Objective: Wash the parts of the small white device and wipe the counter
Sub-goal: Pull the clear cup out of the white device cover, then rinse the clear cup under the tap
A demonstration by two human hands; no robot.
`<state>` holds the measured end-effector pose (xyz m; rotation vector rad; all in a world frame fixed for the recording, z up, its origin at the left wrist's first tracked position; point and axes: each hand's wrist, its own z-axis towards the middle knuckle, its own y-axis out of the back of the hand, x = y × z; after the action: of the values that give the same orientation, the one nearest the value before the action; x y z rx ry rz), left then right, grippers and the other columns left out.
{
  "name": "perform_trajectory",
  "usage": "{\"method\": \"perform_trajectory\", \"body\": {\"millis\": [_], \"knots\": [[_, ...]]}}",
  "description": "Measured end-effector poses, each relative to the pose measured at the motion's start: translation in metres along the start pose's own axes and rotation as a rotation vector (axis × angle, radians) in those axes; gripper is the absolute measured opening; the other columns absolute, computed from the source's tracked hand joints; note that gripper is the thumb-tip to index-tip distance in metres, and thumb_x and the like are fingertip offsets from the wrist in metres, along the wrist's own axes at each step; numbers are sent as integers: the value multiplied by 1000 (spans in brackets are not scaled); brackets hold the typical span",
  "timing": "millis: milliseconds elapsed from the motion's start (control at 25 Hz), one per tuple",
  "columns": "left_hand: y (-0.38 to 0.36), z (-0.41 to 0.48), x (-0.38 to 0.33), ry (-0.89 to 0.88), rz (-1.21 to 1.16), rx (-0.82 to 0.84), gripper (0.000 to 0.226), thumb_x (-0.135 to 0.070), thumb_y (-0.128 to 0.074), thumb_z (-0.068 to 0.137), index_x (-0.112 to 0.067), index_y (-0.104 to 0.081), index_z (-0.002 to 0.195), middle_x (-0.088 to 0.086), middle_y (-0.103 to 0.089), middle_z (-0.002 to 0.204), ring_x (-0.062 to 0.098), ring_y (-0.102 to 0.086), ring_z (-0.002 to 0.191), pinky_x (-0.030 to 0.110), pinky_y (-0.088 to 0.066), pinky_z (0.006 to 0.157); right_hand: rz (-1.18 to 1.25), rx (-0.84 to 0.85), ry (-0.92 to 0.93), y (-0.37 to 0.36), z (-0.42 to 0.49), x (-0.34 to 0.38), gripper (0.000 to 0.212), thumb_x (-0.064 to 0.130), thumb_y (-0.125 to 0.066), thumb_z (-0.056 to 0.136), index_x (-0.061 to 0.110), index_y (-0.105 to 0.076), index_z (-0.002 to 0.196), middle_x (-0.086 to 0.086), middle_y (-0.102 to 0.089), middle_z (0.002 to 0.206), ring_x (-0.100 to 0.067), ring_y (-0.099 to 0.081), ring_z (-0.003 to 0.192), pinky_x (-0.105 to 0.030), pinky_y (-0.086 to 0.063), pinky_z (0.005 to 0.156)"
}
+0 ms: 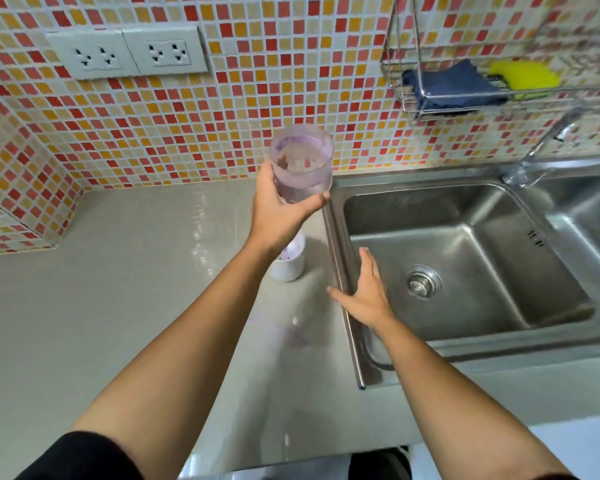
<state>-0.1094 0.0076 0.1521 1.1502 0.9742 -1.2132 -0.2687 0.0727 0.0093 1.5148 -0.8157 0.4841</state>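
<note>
As L hand (pixel 278 206) grips jar (pixel 302 160), R (pixel 365 293) splayed.

A clear jar (pixel 302 161), clouded with purple residue, is held tilted in the left hand (pixel 278 209) above the counter (pixel 118 306). A white base (pixel 290 263) is stood upright on the counter, partly hidden behind the wrist. Purple smears (pixel 297 336) are seen nearer the front edge

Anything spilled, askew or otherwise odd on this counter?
Yes. A faint purple smear lies on the counter beside the sink rim, in front of the white base, with a pale droplet by it. The clear cup in the left hand is filmed with similar purple residue.
</note>
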Motion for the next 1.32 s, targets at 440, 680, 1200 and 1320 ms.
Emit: {"method": "perform_trajectory", "body": {"millis": [440, 680, 1200, 1320], "knots": [[-258, -60, 48, 240, -25, 38, 72, -6, -83, 66, -25, -38, 120, -19, -52, 110, -14, -54, 97, 2, -42, 80, -456, 7, -16, 183, 44, -203, 65, 44, -33, 97, 13, -10, 149, -4, -6, 158, -20, -3, 145, -36, -2, 117], [-344, -56, 72, 329, -8, 130, 74, 0, -79, 61, -29, -42, 118, -14, -58, 108, -1, -61, 95, 12, -49, 72, -701, 46, -18, 272, 72, -294, 64, 43, -29, 98, 11, -7, 149, -6, 0, 158, -20, 2, 145, -36, 1, 117], [-361, 13, 112, -66, 1185, 315, 78, 9, -71, 56, -5, -46, 128, 28, -42, 129, 47, -44, 110, 46, -45, 94, -708, -53, -25, 297, 113, -354, 59, 22, -35, 84, 0, -36, 139, -13, -33, 149, -29, -35, 136, -45, -32, 107], [-356, 28, 121, -322, 1468, 368, 87, 8, -77, 35, -7, -45, 114, 28, -54, 115, 48, -57, 99, 43, -55, 75, -696, -76, -27, 292, 114, -357, 67, 7, -58, 79, 0, -33, 140, -13, -31, 149, -28, -33, 137, -43, -30, 108]]}}
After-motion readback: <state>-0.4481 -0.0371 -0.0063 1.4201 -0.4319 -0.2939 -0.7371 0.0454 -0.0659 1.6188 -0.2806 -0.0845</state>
